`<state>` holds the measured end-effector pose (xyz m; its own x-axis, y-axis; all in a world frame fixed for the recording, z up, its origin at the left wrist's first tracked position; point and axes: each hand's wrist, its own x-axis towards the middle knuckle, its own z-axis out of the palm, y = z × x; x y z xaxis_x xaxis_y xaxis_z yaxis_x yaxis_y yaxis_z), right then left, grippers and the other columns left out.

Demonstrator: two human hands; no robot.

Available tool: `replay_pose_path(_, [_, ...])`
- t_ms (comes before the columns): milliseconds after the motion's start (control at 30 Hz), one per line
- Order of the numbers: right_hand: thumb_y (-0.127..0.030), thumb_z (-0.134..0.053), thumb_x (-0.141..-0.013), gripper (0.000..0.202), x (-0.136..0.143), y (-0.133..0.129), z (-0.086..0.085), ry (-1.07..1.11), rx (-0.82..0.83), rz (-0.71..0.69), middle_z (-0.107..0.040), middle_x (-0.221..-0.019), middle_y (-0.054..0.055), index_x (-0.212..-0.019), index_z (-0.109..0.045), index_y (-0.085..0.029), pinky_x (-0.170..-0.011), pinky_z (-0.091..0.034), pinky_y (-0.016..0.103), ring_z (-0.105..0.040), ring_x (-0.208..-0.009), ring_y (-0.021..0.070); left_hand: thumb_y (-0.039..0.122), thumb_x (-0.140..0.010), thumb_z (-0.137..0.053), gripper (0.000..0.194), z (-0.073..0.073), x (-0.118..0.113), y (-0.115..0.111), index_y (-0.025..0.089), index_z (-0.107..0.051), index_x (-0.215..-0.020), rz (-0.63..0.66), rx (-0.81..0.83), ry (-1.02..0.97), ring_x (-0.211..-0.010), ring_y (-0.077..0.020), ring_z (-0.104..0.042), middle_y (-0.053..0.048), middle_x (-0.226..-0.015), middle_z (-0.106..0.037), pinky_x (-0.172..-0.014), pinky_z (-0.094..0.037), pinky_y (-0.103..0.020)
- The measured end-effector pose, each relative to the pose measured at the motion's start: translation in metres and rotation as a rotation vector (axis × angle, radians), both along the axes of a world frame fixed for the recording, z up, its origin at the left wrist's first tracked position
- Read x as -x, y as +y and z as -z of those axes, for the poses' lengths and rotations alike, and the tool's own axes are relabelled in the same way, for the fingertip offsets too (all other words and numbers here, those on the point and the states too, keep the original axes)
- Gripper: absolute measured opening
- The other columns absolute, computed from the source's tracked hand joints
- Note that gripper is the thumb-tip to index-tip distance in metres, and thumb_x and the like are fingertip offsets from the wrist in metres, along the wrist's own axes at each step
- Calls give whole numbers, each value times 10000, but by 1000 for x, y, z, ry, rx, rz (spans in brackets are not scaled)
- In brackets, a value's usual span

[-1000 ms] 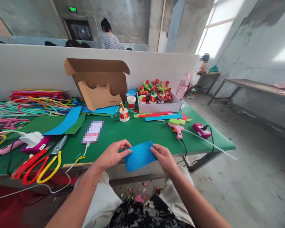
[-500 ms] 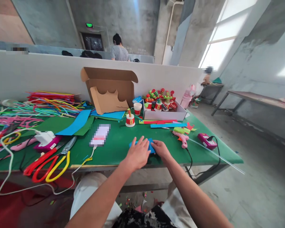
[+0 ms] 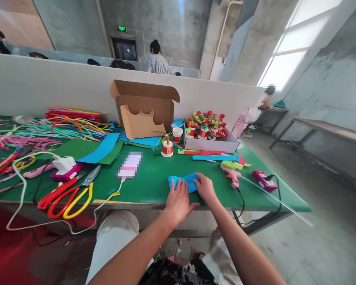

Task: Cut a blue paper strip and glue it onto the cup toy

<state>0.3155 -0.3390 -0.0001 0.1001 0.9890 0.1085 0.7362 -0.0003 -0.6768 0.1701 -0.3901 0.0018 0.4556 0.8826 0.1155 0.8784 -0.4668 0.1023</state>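
Note:
A blue sheet (image 3: 188,180), paper or thin foam, lies near the table's front edge. My left hand (image 3: 179,200) rests flat on its lower part, fingers stretched out. At the sheet's right end, my right hand (image 3: 205,187) pinches the edge between thumb and fingers. Beyond the hands stands a decorated paper cup (image 3: 167,148), upside down, with a coiled strip on top and coiled arms at its sides. A pink glue gun (image 3: 231,176) lies to the right of my right hand.
Scissors (image 3: 74,196), a phone (image 3: 130,165) and a white cable lie on the left, with pipe cleaners (image 3: 74,118) behind. A box (image 3: 212,144) of finished cup figures and an open cardboard box (image 3: 145,107) stand at the back. A power socket (image 3: 264,181) sits on the right.
My left hand has slid back toward me, uncovering more of the blue sheet. My right hand keeps its hold on the right end. The camera view has turned slightly left.

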Motion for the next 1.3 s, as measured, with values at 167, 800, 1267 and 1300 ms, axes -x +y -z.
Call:
replay_pose_path(167, [-141, -519, -846, 508, 2, -13, -3, -189, -85, 61, -642, -1209, 174, -1352, -549, -163, -903, -512, 427, -638, -1079, 303, 565, -929, -407, 697, 10, 1, -5, 46, -510, -1381, -16, -72, 6, -1391, -356, -400, -226, -1464, -468, -1167, -240, -563])
replay_pose_path(800, [-489, -276, -1021, 613, 22, -31, 17, -392, -96, -574, -321, -1565, 116, -1543, -262, -169, -1201, -217, 504, -249, -1471, 259, 554, -914, -428, 680, 9, 24, -27, 100, -478, -1419, -8, 5, -10, -1450, -371, -281, -197, -1495, -444, -1168, -198, -615])
replay_pose_path(1267, [-400, -229, -1039, 524, 20, -28, 15, -221, -69, -567, -414, -1525, 98, -1475, -422, -184, -1198, -226, 518, -296, -1455, 238, 465, -1021, -205, 565, -23, 79, 57, 192, -345, -1495, 408, 300, -91, -1486, -168, -212, -51, -1583, -315, -1208, -182, -387])
replay_pose_path(1300, [-387, -240, -1038, 518, 21, -29, 14, -231, -65, -566, -418, -1522, 103, -1469, -433, -174, -1197, -228, 519, -299, -1454, 243, 479, -1018, -213, 577, -20, 79, 56, 186, -342, -1497, 432, 315, -69, -1482, -171, -224, -60, -1583, -307, -1208, -185, -385])
